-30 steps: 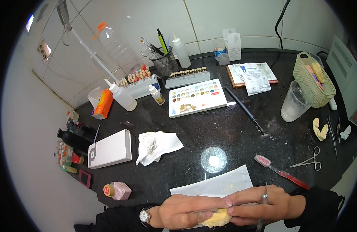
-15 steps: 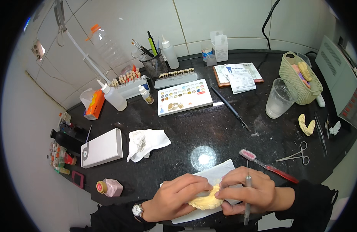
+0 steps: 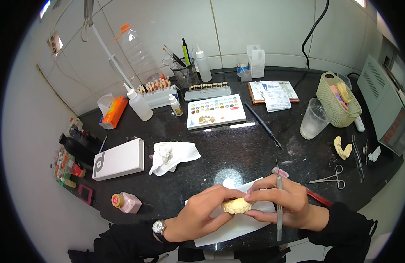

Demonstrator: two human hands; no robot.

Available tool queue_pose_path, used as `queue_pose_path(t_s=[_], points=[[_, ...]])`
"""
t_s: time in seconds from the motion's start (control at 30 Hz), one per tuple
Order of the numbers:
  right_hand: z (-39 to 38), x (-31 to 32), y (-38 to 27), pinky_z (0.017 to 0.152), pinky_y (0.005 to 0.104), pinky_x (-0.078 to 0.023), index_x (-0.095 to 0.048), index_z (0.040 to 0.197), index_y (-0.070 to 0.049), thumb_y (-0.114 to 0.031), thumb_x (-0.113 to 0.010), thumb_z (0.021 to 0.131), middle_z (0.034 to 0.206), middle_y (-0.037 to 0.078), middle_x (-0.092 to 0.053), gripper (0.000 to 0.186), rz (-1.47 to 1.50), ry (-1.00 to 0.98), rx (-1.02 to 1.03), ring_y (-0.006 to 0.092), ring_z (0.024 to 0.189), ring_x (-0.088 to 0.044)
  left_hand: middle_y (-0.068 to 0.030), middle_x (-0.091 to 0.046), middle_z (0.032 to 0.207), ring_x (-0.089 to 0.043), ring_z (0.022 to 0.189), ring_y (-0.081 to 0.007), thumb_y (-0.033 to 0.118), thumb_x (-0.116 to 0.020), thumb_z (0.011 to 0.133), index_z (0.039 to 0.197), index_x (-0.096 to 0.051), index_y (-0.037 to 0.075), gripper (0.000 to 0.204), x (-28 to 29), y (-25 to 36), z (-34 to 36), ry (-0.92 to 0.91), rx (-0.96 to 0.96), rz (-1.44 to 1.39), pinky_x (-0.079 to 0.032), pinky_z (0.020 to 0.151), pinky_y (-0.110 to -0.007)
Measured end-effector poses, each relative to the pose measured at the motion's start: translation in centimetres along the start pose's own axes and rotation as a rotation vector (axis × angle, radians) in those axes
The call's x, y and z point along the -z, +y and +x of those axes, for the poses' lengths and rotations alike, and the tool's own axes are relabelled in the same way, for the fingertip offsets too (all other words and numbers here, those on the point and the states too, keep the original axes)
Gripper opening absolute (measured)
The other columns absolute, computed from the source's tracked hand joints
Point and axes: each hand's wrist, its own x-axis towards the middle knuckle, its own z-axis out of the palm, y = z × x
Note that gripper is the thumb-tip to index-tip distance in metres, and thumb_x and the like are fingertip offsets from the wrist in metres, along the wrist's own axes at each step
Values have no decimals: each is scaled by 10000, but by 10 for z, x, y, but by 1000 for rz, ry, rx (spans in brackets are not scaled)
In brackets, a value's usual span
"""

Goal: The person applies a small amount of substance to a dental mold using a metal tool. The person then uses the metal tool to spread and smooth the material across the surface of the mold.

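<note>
A pale yellow plaster dental cast is held between both hands, its row of teeth turned toward me. My left hand grips the cast's left end, thumb below and fingers above. At its right end, my right hand pinches it with thumb and fingertips. A slim metal carving knife with a thin blade stays tucked between the fingers of that hand, blade pointing away from me. Underneath lies a white paper sheet with faint yellowish dust. The red-handled toothbrush is partly hidden behind my right hand.
On the right are scissor-like forceps, another dental cast, tweezers, a plastic cup and a basket. A crumpled tissue, white box and pink-filled bottle stand left. A palette lies farther back.
Both hands have lifted the cast slightly away from me and tilted it, so its teeth show more toward me. The knife remains in the right hand. The whole view has shifted a little.
</note>
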Motion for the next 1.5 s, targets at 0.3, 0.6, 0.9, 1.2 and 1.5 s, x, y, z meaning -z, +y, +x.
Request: queue_pose_path(t_s=[0.3, 0.6, 0.9, 1.2, 1.5], points=[[-3, -1, 4, 661, 292, -533, -647, 1006, -58, -63, -778, 673, 935, 113, -640, 358, -9, -19, -8, 215, 787, -645, -123, -620, 918, -615, 824, -240, 10, -672, 728, 1052, -591, -14, 335, 3, -3, 1, 11, -83, 1, -496, 708, -317], [-1, 0, 4, 681, 295, -537, -636, 993, -27, -57, -785, 663, 929, 132, -643, 363, -1, -53, -20, 229, 805, -656, -156, -652, 898, -642, 756, -234, 13, -692, 689, 1029, -619, -41, 352, 3, -4, 1, 19, -88, -11, -505, 659, -296], [1, 3, 1, 657, 285, -531, -640, 1006, -5, -45, -767, 683, 904, 140, -639, 350, 9, -50, -50, 222, 772, -655, -177, -649, 1014, -660, 868, -209, 126, -633, 848, 1167, -572, -36, 363, 5, 2, -2, -62, 166, -303, -561, 734, -298], [1, 3, 0, 611, 275, -526, -655, 984, 7, -52, -759, 701, 858, 139, -645, 307, 19, -60, -71, 207, 707, -652, -166, -664, 987, -669, 859, -181, 103, -616, 862, 1130, -583, -57, 313, 4, 4, -1, -78, 251, -428, -549, 762, -275], [0, 2, 0, 578, 273, -517, -653, 970, 21, -29, -739, 718, 858, 138, -649, 271, 22, -55, -96, 199, 671, -638, -109, -610, 1094, -589, 1025, -120, 129, -575, 909, 1217, -472, -28, 361, 7, 2, 3, -277, 623, -959, -491, 886, -227]])
